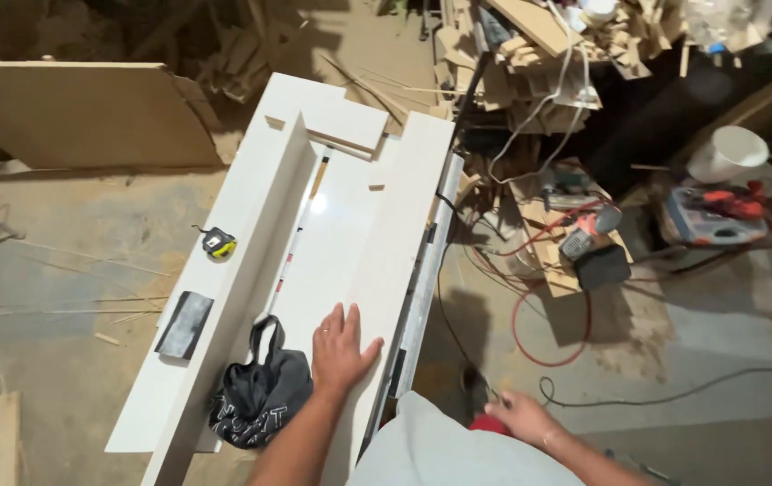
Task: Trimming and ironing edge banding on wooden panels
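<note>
Fingers spread, the left hand [343,349] lies flat on the white panel [336,243] near its near edge, clamped on nothing. Off the panel's right edge, the right hand [523,416] hangs over something red [487,423]; whether it grips it I cannot tell. Just left of the left hand sits a black bag [258,396]. Farther along, a grey block [184,324] and a tape measure [217,243] rest near the left edge

white board [350,234]: glossy, smooth | black bag [260,396]: cloth, matt | floor [71,261]: rough, dusty
</note>
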